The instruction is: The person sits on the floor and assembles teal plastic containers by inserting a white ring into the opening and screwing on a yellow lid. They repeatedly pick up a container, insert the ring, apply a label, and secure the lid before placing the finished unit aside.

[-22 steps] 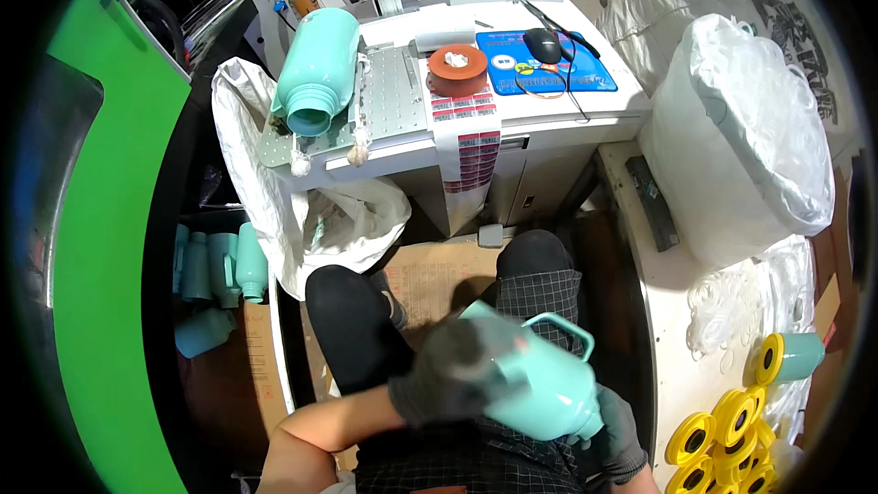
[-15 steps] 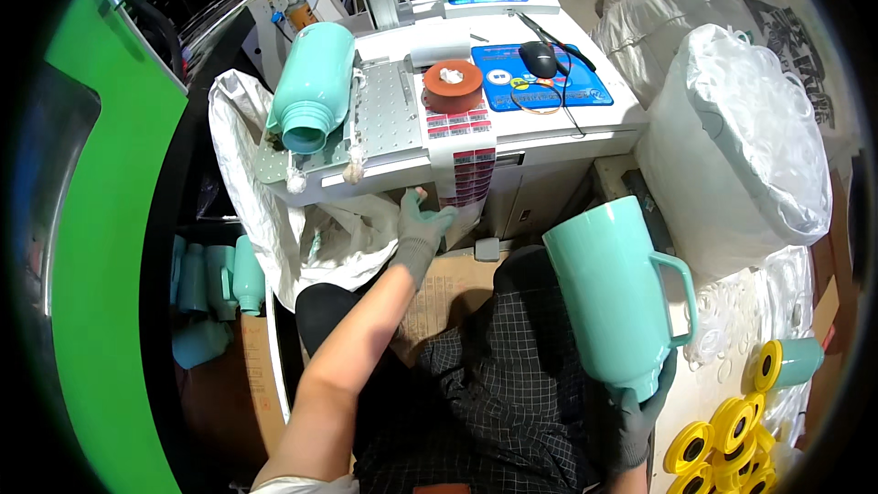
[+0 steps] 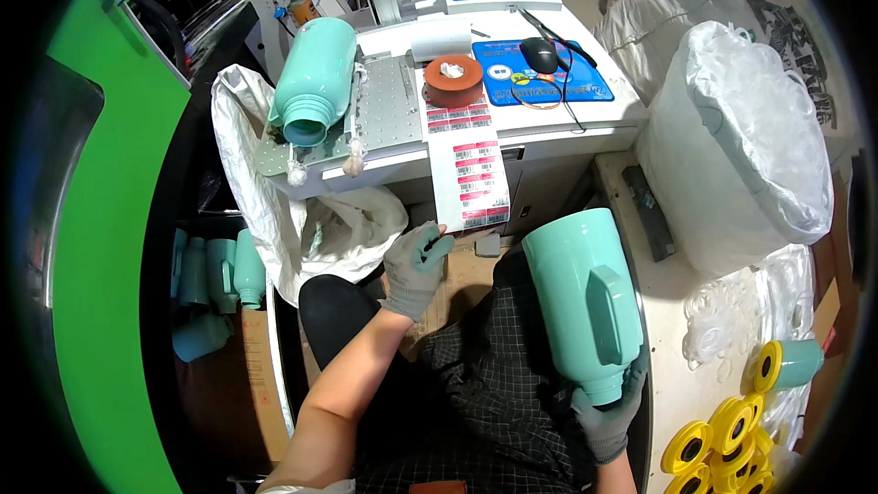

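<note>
My left hand point(image 3: 416, 265), in a grey glove with mint-green patches, pinches the lower left corner of a strip of red-and-white labels point(image 3: 478, 169). The strip hangs over the table's front edge. Low on the right, my gloved right hand point(image 3: 608, 416) grips a mint-green thermos jug shell point(image 3: 581, 297) by its narrow neck. The jug is tilted with its neck down, its wide end up and its handle facing right. A second mint-green jug point(image 3: 315, 78) lies on the perforated metal plate point(image 3: 384, 101), neck toward me.
A brown tape roll point(image 3: 453, 80) rests on the label strip. Beside it are a blue mat point(image 3: 585, 82) and a black mouse point(image 3: 540, 56). A white sack point(image 3: 242, 146) hangs at the left, a stuffed white bag point(image 3: 722, 155) stands right. Yellow lids point(image 3: 732, 425) pile up lower right.
My left hand has moved down, and the label strip's lower end now faces me more flatly. The jug in my right hand has shifted left and turned, bringing its handle toward me.
</note>
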Tool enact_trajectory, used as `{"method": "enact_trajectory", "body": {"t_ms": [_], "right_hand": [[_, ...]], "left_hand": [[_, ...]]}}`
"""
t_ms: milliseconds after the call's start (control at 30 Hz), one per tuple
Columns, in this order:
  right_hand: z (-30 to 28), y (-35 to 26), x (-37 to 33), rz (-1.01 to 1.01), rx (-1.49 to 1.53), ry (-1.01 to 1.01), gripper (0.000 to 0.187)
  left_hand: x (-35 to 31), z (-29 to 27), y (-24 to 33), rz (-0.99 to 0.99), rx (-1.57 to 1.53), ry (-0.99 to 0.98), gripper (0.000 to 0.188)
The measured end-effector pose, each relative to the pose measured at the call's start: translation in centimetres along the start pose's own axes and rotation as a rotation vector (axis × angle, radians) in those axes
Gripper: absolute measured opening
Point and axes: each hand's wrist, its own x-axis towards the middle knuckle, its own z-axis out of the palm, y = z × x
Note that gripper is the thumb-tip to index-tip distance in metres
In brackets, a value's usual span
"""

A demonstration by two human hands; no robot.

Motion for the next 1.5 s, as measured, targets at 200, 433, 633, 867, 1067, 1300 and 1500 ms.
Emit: {"method": "enact_trajectory", "body": {"t_ms": [200,433,633,867,1067,1300,1500], "right_hand": [[0.4,-1.0,-0.7,-0.191,-0.236,0.013,0.118],[0.8,-1.3,-2.2,-0.306,-0.417,0.024,0.115],[1.6,-1.4,-2.7,-0.362,-0.485,0.025,0.111],[1.4,-0.6,-4.1,-0.398,-0.519,-0.062,0.114],[0.2,-1.6,-2.7,-0.378,-0.340,-0.055,0.097],[-0.8,-4.0,4.5,-0.603,-0.411,0.128,0.096],[5.2,-9.1,12.9,-0.756,-0.459,0.194,0.100]], "left_hand": [[-0.2,-0.4,1.3,-0.324,-0.341,0.022,0.020],[-0.7,-3.3,10.3,-0.959,-1.050,-0.112,0.014],[0.9,-3.3,12.7,-0.922,-1.233,-0.435,0.010],[0.7,-3.6,13.0,-0.846,-1.133,-0.424,0.011],[-0.8,-4.8,4.9,-0.681,-0.111,-0.496,0.051],[11.4,-14.3,-3.6,0.290,0.726,0.202,0.083],[15.4,-17.6,-8.9,0.496,0.800,-0.020,0.063]]}}
